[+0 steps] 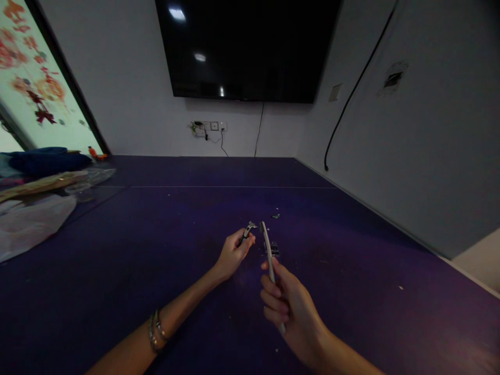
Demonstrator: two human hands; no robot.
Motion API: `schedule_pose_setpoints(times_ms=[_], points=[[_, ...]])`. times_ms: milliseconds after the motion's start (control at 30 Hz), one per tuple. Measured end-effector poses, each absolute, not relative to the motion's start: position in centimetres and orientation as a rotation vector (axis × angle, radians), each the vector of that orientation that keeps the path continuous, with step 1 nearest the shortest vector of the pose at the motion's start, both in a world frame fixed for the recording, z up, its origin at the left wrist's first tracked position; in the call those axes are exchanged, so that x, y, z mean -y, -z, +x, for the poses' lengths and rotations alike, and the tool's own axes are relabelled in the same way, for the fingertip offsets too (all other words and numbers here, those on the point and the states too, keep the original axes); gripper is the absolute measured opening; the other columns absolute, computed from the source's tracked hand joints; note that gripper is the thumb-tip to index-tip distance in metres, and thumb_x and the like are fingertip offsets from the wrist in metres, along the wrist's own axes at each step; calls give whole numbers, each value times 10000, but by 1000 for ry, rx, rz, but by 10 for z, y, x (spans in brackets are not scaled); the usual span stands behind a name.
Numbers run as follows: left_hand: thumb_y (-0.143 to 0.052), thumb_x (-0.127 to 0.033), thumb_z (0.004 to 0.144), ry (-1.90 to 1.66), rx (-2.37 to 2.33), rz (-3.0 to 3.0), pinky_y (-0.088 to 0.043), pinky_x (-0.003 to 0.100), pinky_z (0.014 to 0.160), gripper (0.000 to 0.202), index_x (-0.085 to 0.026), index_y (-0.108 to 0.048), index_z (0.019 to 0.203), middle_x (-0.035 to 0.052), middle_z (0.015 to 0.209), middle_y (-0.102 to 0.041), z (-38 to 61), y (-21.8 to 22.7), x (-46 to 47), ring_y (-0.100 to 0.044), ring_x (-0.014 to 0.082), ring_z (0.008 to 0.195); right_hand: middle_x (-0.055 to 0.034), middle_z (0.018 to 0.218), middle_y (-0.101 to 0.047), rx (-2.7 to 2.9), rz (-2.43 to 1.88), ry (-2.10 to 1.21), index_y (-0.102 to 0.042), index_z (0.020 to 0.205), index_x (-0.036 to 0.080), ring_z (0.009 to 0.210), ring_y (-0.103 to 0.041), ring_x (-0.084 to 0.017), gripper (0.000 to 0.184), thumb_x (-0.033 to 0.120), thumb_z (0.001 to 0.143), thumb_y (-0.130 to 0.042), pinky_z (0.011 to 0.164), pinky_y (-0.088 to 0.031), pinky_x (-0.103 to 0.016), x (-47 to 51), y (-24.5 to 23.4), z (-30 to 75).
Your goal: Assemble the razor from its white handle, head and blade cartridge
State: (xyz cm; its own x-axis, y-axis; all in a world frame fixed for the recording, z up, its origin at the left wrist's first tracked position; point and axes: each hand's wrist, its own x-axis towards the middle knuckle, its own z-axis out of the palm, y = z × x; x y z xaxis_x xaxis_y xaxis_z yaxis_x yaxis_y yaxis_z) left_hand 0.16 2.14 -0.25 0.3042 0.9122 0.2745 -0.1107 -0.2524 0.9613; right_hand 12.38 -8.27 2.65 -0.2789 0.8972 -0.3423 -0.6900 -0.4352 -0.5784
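My right hand (289, 307) is closed around a white toothbrush (267, 245), which stands nearly upright with its dark bristles facing left. My left hand (234, 252) pinches the dark handle of a small razor (248, 230), its silvery head tilted up toward the bristles. A narrow gap shows between the razor head and the brush. Behind the toothbrush lies a small dark piece with pale markings (275, 249), partly covered by the brush. Farther back rests a small greenish-grey piece (275, 216).
The dark purple surface (156, 291) carries scattered pale specks. At left lie plastic bags (35, 221) and folded blue cloth (50, 161). A television (250, 52) hangs above wall sockets (214, 126). One black cable (351, 94) dangles along the right wall.
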Motion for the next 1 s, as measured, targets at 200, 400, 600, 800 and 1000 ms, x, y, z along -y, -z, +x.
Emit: schedule_pose_setpoints(times_ms=[200, 400, 600, 800, 1000], points=[[-557, -442, 781, -1261, -818, 1458, -195, 171, 380, 294, -161, -484, 737, -87, 513, -317, 4, 5, -22, -238, 35, 399, 111, 432, -338, 403, -812, -1908, -523, 839, 181, 324, -177, 2, 341, 458, 696, -660, 333, -65, -147, 85, -30, 122], [-554, -459, 779, -1273, -812, 1449, -189, 173, 373, 307, -163, -487, 735, -94, 483, -303, 4, 3, -21, -231, 37, 383, 108, 437, -333, 405, -762, -1875, -527, 830, 171, 328, -171, 4, 271, 408, 747, -631, 328, -66, -143, 83, -34, 123], [-552, -428, 798, -1273, -789, 1476, -206, 172, 390, 284, -157, -489, 742, -89, 501, -322, 3, 2, -19, -242, 35, 399, 105, 438, -332, 385, -802, -1901, -532, 830, 173, 323, -181, 1, 277, 434, 767, -600, 326, -77, -144, 86, -28, 123], [-555, -431, 797, -1234, -780, 1501, -220, 175, 396, 290, -153, -491, 745, -84, 507, -335, 3, 2, -18, -260, 36, 403, 105, 437, -337, 381, -773, -1879, -532, 824, 169, 326, -184, 4, 254, 399, 757, -616, 327, -68, -140, 84, -29, 123], [-555, -420, 797, -1214, -779, 1499, -213, 178, 395, 282, -154, -479, 737, -86, 509, -329, 3, 2, -18, -245, 36, 405, 107, 431, -342, 360, -798, -1885, -525, 812, 173, 319, -174, 4, 293, 439, 737, -623, 325, -75, -143, 85, -26, 122]])
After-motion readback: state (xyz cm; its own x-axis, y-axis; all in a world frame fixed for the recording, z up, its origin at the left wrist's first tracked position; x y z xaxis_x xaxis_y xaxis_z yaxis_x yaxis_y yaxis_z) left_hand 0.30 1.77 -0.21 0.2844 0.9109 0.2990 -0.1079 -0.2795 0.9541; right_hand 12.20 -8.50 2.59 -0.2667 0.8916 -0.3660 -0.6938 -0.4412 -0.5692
